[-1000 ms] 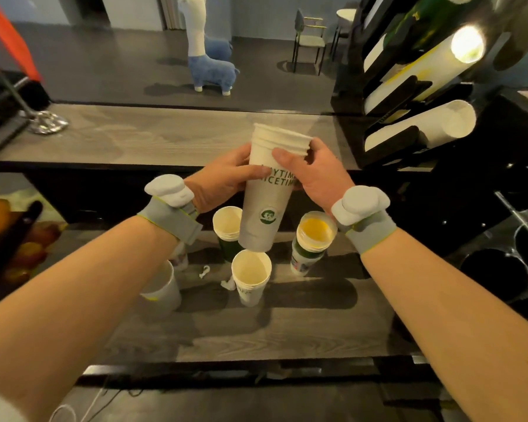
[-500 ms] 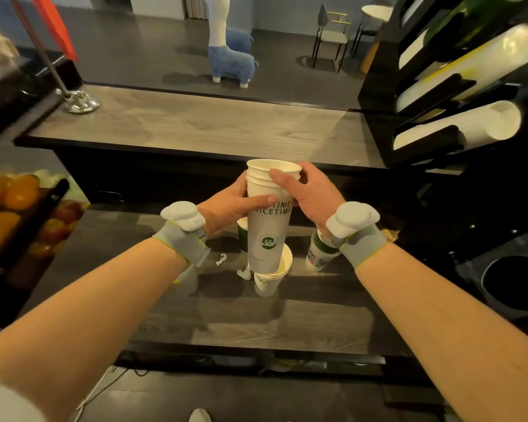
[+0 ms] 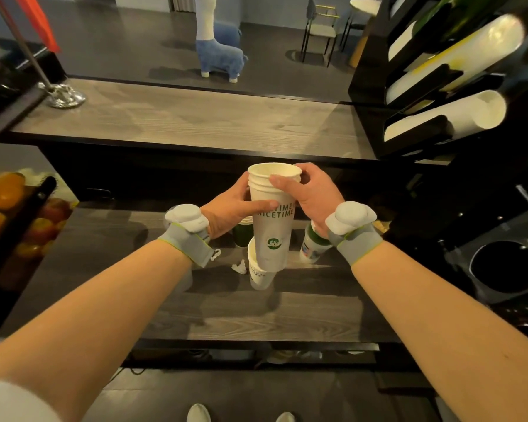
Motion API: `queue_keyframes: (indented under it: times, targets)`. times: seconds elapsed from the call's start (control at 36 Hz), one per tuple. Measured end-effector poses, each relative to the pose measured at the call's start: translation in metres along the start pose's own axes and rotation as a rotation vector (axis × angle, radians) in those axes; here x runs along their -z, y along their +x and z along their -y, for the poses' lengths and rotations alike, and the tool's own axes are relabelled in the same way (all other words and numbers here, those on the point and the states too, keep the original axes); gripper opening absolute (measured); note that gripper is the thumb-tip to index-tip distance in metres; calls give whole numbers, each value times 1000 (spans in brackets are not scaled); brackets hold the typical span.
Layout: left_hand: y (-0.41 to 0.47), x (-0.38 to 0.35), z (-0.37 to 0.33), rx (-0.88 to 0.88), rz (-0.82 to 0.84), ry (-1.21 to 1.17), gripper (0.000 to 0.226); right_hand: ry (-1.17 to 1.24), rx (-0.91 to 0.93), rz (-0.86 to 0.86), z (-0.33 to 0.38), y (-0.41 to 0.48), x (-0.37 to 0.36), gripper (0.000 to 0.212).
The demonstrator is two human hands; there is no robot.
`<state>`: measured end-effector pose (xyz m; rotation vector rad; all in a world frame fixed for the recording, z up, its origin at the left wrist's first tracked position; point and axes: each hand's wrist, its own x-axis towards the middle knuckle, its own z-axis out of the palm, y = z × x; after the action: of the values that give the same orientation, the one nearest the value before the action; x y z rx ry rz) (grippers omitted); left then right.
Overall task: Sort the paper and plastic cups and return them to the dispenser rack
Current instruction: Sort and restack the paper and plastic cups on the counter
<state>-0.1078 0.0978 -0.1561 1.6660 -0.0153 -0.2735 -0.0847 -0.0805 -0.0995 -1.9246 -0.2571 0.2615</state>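
A stack of white paper cups (image 3: 273, 222) with green lettering is held upright above the lower counter. My left hand (image 3: 232, 210) grips its side, thumb across the front. My right hand (image 3: 310, 194) grips the rim area from the right. Below it stand a white paper cup (image 3: 258, 274), a dark green cup (image 3: 242, 236) partly hidden behind my left hand, and a green-and-white cup (image 3: 313, 246) below my right wrist. The black dispenser rack (image 3: 439, 80) at the upper right holds long slanted rows of white cups (image 3: 457, 115).
A crumpled white scrap (image 3: 240, 266) lies on the lower wooden counter (image 3: 226, 315). A raised wooden bar top (image 3: 180, 117) runs behind it, with a chrome stand base (image 3: 63, 97). A fruit display (image 3: 9, 214) is at the left, round black wells (image 3: 503, 269) at the right.
The cup stack and both hands have come lower and a little nearer to me, and the view has tilted down. Both hands kept their hold on the stack.
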Motion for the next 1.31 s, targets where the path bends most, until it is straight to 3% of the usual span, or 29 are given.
queue_keyframes:
  times: [0.14,0.33,0.47,0.64,0.83,0.89,0.97,1.08,1.17,1.25,1.31]
  targets:
    - [2,2,4,-10,-31,122,98,-98,47,85,-2,-2,8,64]
    - [-3,-1,19,-45,-10,298,91,-219,19,126,-31,-5,6,72]
    - [-7,-3,43,63,85,427,95,-340,-47,164,-62,-11,-5,75]
    - [-8,-8,60,107,180,521,85,-404,-33,258,-84,-21,-18,50]
    - [1,-4,63,119,221,612,81,-457,-122,242,-111,-21,-17,81]
    - [8,3,57,171,233,628,91,-392,-159,174,-111,-16,-6,81]
    - [23,12,43,171,141,591,106,-323,-125,-31,-101,-8,22,51]
    - [46,-4,21,62,84,528,75,-407,-37,-298,-96,3,63,29]
    - [69,-28,12,9,88,574,64,-370,-110,-385,-111,10,83,54]
    - [95,-50,9,-21,142,683,68,-378,-248,-244,-135,16,92,96]
    - [115,-64,12,-30,175,771,77,-388,-323,-132,-151,20,94,112]
